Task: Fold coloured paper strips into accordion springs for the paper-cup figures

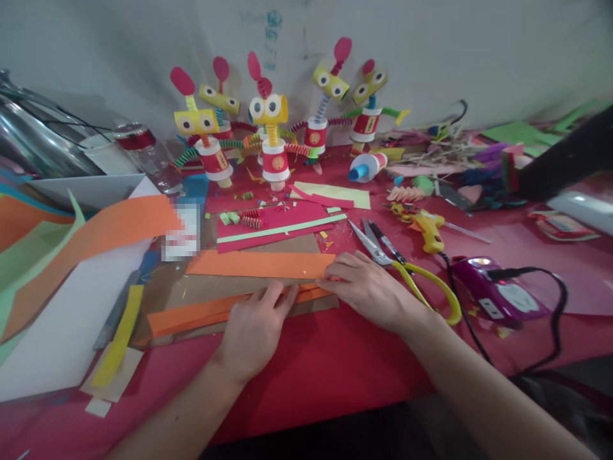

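Note:
On a brown cardboard sheet [225,287] lies a folded orange paper strip [196,314]. The fingers of my left hand [256,329] are closed together and press on it near its middle. My right hand [366,291] grips the right end of the orange paper, its fingertips bent down and partly hiding that end. Just beyond, a flat wider orange strip [258,264] reaches under the fingers of my right hand. Scissors [407,268] with yellow handles and a black marker [380,236] lie to the right of my right hand.
Paper-cup figures [275,160] stand along the wall. At right are a yellow hot glue gun [428,230] and a purple power socket [498,294] with a black cord. Coloured paper sheets [96,233] pile up at left. Red and green scraps [278,223] lie ahead.

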`<state>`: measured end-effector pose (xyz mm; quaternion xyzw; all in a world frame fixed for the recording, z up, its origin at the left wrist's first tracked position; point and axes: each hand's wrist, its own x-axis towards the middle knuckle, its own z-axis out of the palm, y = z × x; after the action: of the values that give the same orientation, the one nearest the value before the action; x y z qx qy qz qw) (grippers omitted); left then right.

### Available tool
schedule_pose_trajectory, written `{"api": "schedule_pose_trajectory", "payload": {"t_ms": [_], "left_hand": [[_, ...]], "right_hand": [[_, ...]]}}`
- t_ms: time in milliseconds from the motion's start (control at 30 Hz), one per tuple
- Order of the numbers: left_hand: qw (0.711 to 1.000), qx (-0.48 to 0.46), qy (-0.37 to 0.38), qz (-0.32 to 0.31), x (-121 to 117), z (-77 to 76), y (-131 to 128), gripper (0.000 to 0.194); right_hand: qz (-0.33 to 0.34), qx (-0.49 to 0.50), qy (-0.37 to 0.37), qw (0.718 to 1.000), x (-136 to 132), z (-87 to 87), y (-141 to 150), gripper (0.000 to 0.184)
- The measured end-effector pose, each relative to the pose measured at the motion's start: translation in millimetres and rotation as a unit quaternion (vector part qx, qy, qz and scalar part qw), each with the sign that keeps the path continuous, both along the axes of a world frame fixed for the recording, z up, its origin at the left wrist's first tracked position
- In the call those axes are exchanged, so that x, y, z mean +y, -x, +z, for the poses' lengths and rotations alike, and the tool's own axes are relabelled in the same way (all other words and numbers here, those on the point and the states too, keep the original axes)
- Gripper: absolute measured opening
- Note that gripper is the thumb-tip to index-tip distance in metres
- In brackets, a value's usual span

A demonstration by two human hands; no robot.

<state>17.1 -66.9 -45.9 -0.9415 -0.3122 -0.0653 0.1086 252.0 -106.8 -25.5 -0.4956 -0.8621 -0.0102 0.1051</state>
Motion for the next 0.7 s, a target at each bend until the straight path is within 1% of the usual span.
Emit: {"api": "schedule_pose_trajectory", "payload": {"t_ms": [200, 300, 400, 533, 633, 667, 700], "left_hand": [[0.999, 0.036, 0.006, 0.006, 0, 2.9, -1, 0.052], [0.999, 0.042, 0.005, 0.007, -1, 3.2, -2, 0.052], [0.999, 0.04, 0.013, 0.006, -2, 3.6, -2, 0.052], [0.999, 0.036, 0.015, 0.009, -2, 4.4, -3, 0.052], [0.999, 0.036, 0.009, 0.009, -2, 5.2, -4, 0.052], [0.999, 0.037, 0.009, 0.009, -2, 5.5, -4, 0.052], [0.999, 0.037, 0.01, 0.008, -2, 5.8, -4, 0.052]], "right_hand": [[-0.03, -0.025, 0.0, 0.999, -2, 5.0, 1, 0.03], [-0.041, -0.013, 0.003, 0.999, -3, 6.8, 0, 0.037], [-0.064, 0.009, -0.018, 0.998, -2, 4.5, -5, 0.041], [-0.125, -0.013, -0.036, 0.991, 0, -0.2, -9, 0.045], [-0.178, -0.009, -0.053, 0.983, -2, 1.4, -5, 0.051], [-0.177, 0.002, -0.058, 0.983, -4, 2.7, -1, 0.052], [-0.162, 0.014, -0.057, 0.985, -7, 3.6, 2, 0.054]]}}
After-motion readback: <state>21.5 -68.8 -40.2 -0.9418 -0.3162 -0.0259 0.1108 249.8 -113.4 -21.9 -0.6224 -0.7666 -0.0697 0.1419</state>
